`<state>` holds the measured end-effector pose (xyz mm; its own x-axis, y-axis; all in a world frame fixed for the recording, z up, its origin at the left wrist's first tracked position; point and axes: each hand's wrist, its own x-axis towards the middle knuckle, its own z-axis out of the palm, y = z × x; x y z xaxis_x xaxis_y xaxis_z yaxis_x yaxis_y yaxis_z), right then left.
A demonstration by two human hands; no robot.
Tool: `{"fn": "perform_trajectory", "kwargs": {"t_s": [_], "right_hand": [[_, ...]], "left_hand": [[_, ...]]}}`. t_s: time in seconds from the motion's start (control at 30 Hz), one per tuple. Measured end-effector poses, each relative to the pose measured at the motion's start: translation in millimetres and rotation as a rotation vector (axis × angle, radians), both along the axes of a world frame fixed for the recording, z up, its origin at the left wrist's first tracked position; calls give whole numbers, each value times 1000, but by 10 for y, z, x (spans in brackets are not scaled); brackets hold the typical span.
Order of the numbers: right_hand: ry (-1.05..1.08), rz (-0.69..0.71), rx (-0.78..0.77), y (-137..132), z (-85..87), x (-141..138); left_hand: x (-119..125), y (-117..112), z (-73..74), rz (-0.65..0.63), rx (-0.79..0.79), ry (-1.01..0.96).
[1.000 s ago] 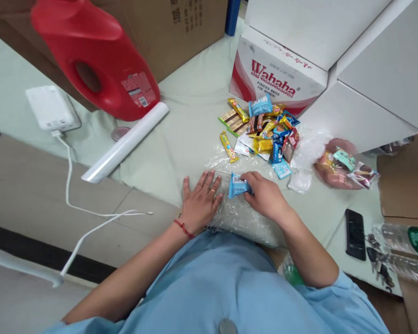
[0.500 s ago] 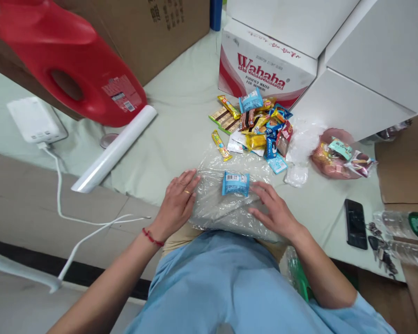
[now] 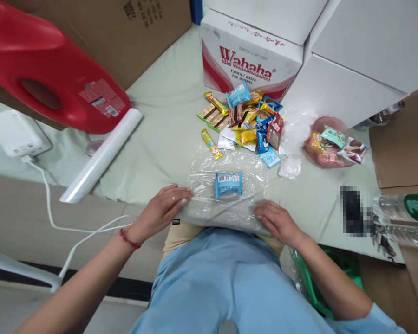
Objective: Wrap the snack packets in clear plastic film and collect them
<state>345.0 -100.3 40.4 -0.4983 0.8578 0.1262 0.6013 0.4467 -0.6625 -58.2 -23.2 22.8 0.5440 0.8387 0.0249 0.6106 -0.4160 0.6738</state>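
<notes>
A sheet of clear plastic film [image 3: 209, 211] lies along the table's front edge, wrinkled and shiny. On it rests a small blue snack packet [image 3: 229, 184] with a barcode facing up. At the film's left edge, my left hand [image 3: 163, 208] has its fingers together and closed on the film. My right hand [image 3: 277, 220] is at the right edge, its curled fingers gripping the film there. Neither hand touches the packet. Just beyond the film lies a yellow snack stick [image 3: 211, 144], and behind it a heap of wrapped snacks [image 3: 245, 137].
A white roll [image 3: 101, 157] lies at left beside a red jug [image 3: 87, 88] and a cabled power bank [image 3: 19, 132]. The Wahaba carton [image 3: 244, 60] stands behind the snacks. At right are a pink bowl [image 3: 310, 150], a pixelated dark object [image 3: 351, 211] and plastic bottles [image 3: 392, 208].
My hands have moved to the film's side edges and their fingers have closed. The film looks flatter around the blue packet. The camera view has shifted slightly.
</notes>
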Motion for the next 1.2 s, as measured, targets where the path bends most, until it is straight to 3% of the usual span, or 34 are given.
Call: {"fn": "perform_trajectory", "kwargs": {"t_s": [0.13,0.23,0.33,0.4,0.53,0.63,0.73,0.83,0.93,1.03,1.13,1.2], "right_hand": [[20,-110,-11,373,330,50],[4,10,50,414,473,-15],[-152,245,82,212,348,-133],[-261,300,92,38,166,-182],[-179,172,38,-128,-43,-149],[57,16,-99,-33,63,-62],[212,-244,-254,189,205,38],[267,-473,-342,448,189,148],[168,-576,-382,639,67,260],[-137,-537,-392,725,37,356],[-397,-553,-233,807,166,390],[-427,-517,-82,917,270,332]], "left_hand": [[226,265,190,198,-77,-10],[367,380,234,227,-87,-23],[415,385,192,234,-94,-75],[406,351,138,261,-104,-93],[385,303,43,325,-122,-114],[416,332,30,362,-123,-122],[479,407,46,401,-85,-103],[560,501,42,436,-40,-68],[636,601,-6,473,-48,-27],[647,693,-65,479,-27,-21],[573,716,-51,493,100,-20],[528,649,35,596,246,9]]}}
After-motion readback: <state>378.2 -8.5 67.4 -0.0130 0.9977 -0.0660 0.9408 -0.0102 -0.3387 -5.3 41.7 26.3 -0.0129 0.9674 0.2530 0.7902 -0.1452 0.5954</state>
